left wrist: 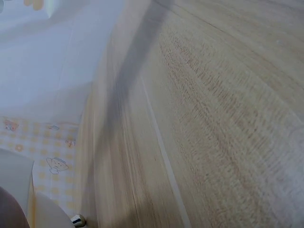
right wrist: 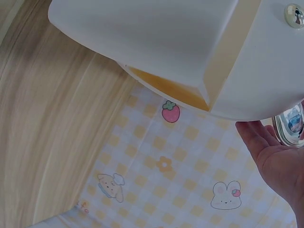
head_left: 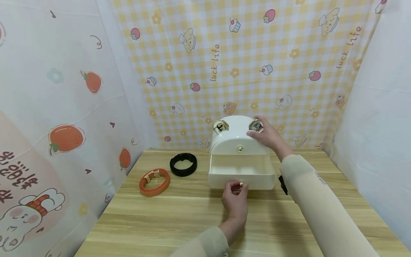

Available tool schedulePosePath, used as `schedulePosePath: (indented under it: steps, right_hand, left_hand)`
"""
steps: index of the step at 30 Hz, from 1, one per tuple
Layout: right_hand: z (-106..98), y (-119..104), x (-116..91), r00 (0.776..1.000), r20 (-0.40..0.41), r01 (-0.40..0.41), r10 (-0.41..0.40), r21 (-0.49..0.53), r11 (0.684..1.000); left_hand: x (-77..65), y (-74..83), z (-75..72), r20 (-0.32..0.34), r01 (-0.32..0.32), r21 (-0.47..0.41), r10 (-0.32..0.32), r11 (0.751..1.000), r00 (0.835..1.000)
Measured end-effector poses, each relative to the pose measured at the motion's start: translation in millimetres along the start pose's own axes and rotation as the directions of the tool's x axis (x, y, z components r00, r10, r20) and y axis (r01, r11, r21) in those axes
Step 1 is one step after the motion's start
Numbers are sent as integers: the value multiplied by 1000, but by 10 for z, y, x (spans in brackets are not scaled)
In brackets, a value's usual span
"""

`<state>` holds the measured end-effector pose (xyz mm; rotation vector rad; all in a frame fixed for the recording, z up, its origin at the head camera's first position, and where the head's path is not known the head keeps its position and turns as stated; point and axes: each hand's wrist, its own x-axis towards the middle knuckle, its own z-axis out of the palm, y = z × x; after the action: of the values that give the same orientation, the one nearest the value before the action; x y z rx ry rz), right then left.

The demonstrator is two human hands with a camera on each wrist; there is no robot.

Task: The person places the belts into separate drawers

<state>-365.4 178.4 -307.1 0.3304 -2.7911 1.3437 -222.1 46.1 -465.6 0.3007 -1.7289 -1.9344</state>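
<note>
A white box with a rounded top (head_left: 237,125) stands on the table, its lower drawer (head_left: 224,181) pulled out toward me. At the drawer's front, thumb and fingers of my left hand (head_left: 235,205) pinch the small gold knob (head_left: 242,184). My right hand (head_left: 269,135) grips the round gold eye ornament (head_left: 256,126) on the box's right side, thumb in front and fingers behind. From below, the right wrist view shows that hand (right wrist: 280,164) at the shiny ornament (right wrist: 289,126). A matching ornament (head_left: 221,126) is on the left, and another knob (head_left: 239,148) marks the upper front.
A coiled orange belt (head_left: 155,189) and a coiled black belt (head_left: 183,171) lie left of the box on the wooden table (head_left: 154,217). Something black (head_left: 283,185) lies by my right sleeve, partly covered by it. Patterned cloth (head_left: 179,71) hangs behind.
</note>
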Motion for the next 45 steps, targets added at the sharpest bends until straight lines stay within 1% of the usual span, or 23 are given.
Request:
schedulePosePath:
  steps: [7,12,21,26,32,40,45]
  right_hand:
    - [4,-13,0,1000,-3,2,-2,-7,1000]
    - [5,-5,1,1000,0,2,-2,-15,1000]
    - [6,3,2,1000,-4,2,-2,-20,1000]
    - [6,4,-1,1000,-5,-3,3,-23,1000]
    - [14,-9,-5,1000,-2,-3,3,-18,1000]
    - [11,-15,-11,1000,9,-9,9,-18,1000]
    - [14,-11,-5,1000,3,-10,10,-13,1000]
  left_hand:
    - [-30,10,-25,9,-7,-2,8,1000,1000]
    - [-50,16,-52,28,4,-9,-4,1000,1000]
    - [-82,7,-97,44,-18,-13,19,1000,999]
    - [-74,-14,-101,49,-27,-21,28,999,998]
    - [-66,-19,-104,54,-36,-9,37,999,998]
    - [-94,-4,-151,99,-2,-38,5,999,995]
    - [-110,49,-202,115,-4,-55,10,998,993]
